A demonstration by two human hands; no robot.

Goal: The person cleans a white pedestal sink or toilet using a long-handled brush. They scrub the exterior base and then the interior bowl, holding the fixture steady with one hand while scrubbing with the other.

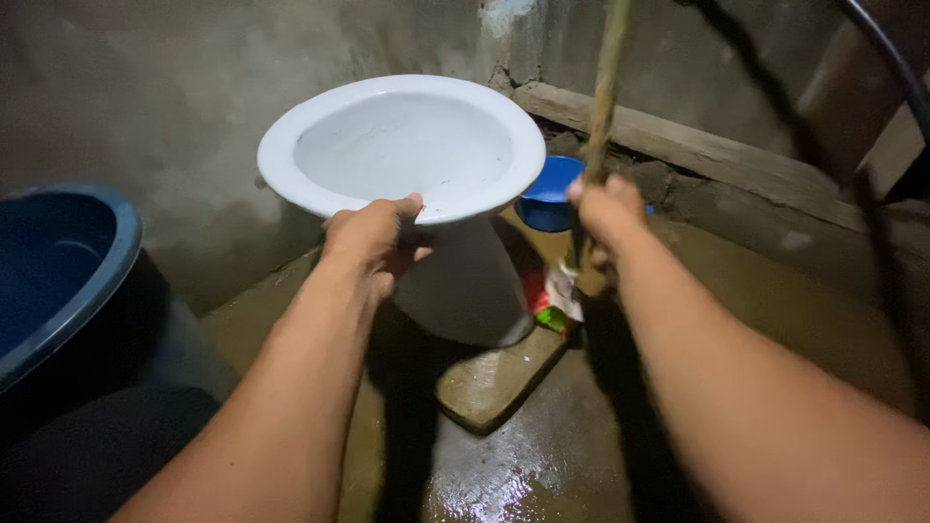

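Fingers of your left hand (pixel 373 237) clamp the near rim of the wide white ceramic basin (pixel 402 145), tilting it up off the wet concrete floor (pixel 542 455). Your right hand (pixel 605 208) wraps shut around the upright wooden pole (pixel 605 87) (likely for balance), just beside the basin.

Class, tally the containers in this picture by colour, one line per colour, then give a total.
White: 1, the white basin gripped at its rim by the left hand.
Blue: 2, the large blue tub at the left edge and the small blue bowl behind the basin.
Total: 3
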